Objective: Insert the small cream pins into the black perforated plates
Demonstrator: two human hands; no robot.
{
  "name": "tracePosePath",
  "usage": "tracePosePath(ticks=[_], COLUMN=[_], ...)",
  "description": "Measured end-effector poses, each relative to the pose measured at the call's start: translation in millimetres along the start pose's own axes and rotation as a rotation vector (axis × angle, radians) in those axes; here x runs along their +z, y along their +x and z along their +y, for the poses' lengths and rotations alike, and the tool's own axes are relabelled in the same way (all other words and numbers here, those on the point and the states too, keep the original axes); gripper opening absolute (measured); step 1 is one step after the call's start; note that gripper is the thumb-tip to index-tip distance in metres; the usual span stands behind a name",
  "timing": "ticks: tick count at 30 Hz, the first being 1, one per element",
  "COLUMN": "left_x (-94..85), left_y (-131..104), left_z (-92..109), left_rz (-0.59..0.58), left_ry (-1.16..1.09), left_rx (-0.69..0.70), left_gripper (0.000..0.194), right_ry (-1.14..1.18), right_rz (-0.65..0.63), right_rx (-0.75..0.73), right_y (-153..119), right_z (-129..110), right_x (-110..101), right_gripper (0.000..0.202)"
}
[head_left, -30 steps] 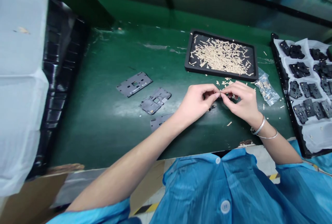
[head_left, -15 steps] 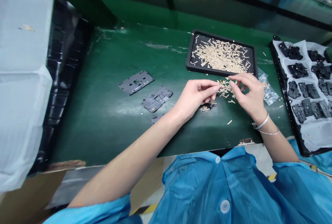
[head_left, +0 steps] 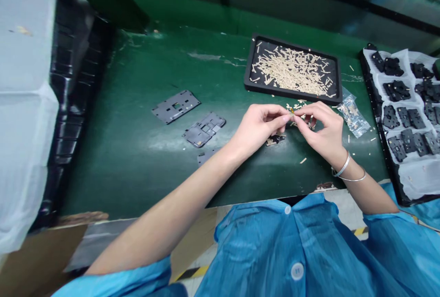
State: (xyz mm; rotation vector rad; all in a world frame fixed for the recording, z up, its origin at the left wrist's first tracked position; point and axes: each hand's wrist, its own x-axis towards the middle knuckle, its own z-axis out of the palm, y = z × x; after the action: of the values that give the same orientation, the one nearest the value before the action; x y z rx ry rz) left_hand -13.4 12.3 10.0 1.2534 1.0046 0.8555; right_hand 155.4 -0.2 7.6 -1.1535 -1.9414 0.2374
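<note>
My left hand (head_left: 263,125) and my right hand (head_left: 320,126) meet fingertip to fingertip over a scatter of beige strips (head_left: 299,103). Each is closed in a pinch. A tiny yellowish piece (head_left: 292,110) shows where the fingertips meet; what exactly each hand grips is too small to make out. Below my left fingers lies a small dark part (head_left: 276,139) with beige pieces on it. To the left of that hand rest two flat dark grey plastic plates, an upper one (head_left: 176,106) and a lower one (head_left: 204,129). A third grey plate (head_left: 206,156) is partly hidden by my left forearm.
Behind my hands a black tray (head_left: 248,79) holds a heap of beige strips. A clear plastic bag (head_left: 354,116) lies right of it. At the far right, a lined tray (head_left: 417,175) carries several black parts. Black trays (head_left: 74,63) with white liner (head_left: 25,72) stand left.
My right hand has moved left and its fingertips have closed against those of my left hand. The left hand has stayed almost in place. The whole view has shifted slightly.
</note>
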Motion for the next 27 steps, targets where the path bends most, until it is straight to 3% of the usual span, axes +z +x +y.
tracePosePath(ticks=[4, 15, 27], left_x=[-0.1, 0.0, 3.5], left_y=[-0.3, 1.4, 0.1], left_z=[0.5, -0.4, -7.8], left_rz=[-0.015, -0.015, 0.046], left_ry=[0.017, -0.039, 0.268], left_rx=[0.007, -0.014, 0.091], left_gripper=[0.017, 0.019, 0.018], right_ry=[0.005, -0.163, -0.484], right_rz=[-0.001, 0.090, 0.033], right_rx=[0.009, -0.216, -0.408], right_y=[0.5, -2.0, -1.7], right_z=[-2.7, 0.4, 1.9], right_x=[-0.1, 0.0, 2.1], right_gripper=[0.008, 0.007, 0.013])
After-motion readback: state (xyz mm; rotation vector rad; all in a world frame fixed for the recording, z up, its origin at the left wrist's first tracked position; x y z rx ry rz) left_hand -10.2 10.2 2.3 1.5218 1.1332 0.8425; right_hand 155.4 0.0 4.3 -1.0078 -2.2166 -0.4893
